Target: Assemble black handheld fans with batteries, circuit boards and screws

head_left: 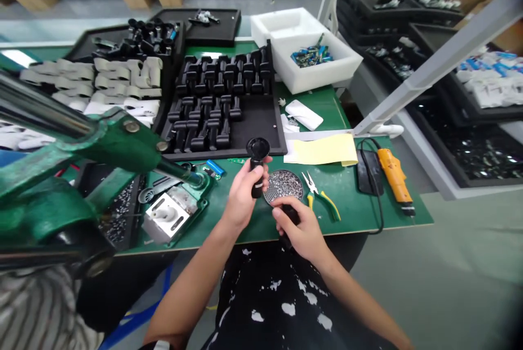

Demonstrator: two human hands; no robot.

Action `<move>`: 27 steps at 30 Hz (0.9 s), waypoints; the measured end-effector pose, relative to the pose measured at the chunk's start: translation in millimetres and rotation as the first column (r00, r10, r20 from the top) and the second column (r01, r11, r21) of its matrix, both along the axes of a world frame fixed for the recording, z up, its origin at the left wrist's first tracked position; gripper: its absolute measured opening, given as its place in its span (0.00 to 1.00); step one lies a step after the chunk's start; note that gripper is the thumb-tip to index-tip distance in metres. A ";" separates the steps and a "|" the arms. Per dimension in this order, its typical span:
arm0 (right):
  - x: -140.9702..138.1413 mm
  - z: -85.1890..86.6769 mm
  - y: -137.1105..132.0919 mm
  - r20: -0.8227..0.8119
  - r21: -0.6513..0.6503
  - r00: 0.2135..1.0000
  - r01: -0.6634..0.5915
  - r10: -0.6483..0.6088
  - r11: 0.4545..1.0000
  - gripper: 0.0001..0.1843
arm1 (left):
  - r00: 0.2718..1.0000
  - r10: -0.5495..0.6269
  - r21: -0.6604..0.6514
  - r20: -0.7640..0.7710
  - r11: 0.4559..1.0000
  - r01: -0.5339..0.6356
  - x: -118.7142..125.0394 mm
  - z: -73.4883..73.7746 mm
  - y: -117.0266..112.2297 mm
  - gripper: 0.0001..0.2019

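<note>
Counting two black parts in hand, one each. Around the dish (283, 171): one pliers (313, 189) lying just right, one driver (394, 176) lying well right, one yellow paper (327, 149) lying beyond it, one blue cell (214, 167) lying left, one press (122, 137) standing well left. One tray (257, 121) is sitting beyond the dish and to its left, carrying rows of black pieces; too many overlaps for a firm count.

Left hand (244, 189) is curling closed around the left part (257, 147), thumb pressing along the handle, just left of the dish. Right hand (303, 229) is closing thumb and fingers on the right part (291, 213) at the dish's near side; can't tell if fingertips are touching the rim.

Left part is standing roughly upright, showing a round, cupped head over a straight dark handle. Right part is mostly hiding behind fingers, so can't tell its shape.
</note>
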State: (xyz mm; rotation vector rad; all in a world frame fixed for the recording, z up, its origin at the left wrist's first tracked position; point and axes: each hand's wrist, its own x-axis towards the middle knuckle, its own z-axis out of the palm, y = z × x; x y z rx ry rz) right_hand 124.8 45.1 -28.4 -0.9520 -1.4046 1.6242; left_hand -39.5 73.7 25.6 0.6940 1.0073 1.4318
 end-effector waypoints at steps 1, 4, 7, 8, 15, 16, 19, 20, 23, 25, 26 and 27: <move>1.4 4.3 2.3 0.018 0.086 0.998 0.054 -0.056 0.995 0.11 | 0.997 -0.030 0.033 0.067 0.999 0.028 6.3 3.7 2.3 0.15; 6.3 21.3 8.6 0.033 0.335 0.974 0.200 -0.224 0.921 0.11 | 0.970 -0.081 0.071 0.230 0.995 0.066 29.5 8.8 -1.5 0.15; 11.1 34.2 12.5 0.024 0.460 0.950 0.265 -0.310 0.847 0.08 | 0.970 -0.049 0.089 0.239 0.996 0.028 46.0 5.7 -10.3 0.14; 12.6 36.6 12.8 0.024 0.478 0.949 0.265 -0.314 0.837 0.08 | 0.977 -0.031 0.107 0.212 0.994 0.009 48.7 3.6 -12.7 0.15; 20.1 40.0 5.0 0.038 0.490 0.963 0.215 -0.266 0.845 0.12 | 0.997 0.034 0.241 -0.065 0.970 -0.017 48.8 -11.7 -22.4 0.19; 20.2 39.8 3.7 0.037 0.489 0.964 0.212 -0.263 0.846 0.12 | 0.994 0.051 0.245 -0.095 0.969 -0.026 48.6 -13.1 -23.2 0.20; 19.5 39.6 1.9 0.019 0.484 0.964 0.223 -0.265 0.846 0.11 | 0.982 0.088 0.264 -0.170 0.964 -0.040 48.7 -16.3 -24.1 0.22; 19.3 39.7 2.0 0.014 0.481 0.963 0.230 -0.270 0.846 0.10 | 0.979 0.089 0.277 -0.182 0.960 -0.036 48.7 -17.3 -23.8 0.22; 19.8 40.1 3.9 0.019 0.464 0.960 0.238 -0.279 0.853 0.08 | 0.977 0.074 0.315 -0.198 0.949 -0.008 47.7 -20.7 -22.5 0.20; 21.5 40.2 5.9 0.038 0.452 0.963 0.220 -0.266 0.864 0.07 | 0.970 0.066 0.322 -0.232 0.947 0.012 45.8 -23.5 -21.8 0.19; 22.8 40.2 7.0 0.052 0.447 0.966 0.205 -0.255 0.871 0.06 | 0.964 0.062 0.316 -0.258 0.948 0.024 44.4 -25.1 -21.7 0.19; 24.1 40.1 8.0 0.069 0.442 0.968 0.188 -0.242 0.877 0.06 | 0.956 0.056 0.307 -0.287 0.951 0.037 42.9 -26.7 -21.7 0.20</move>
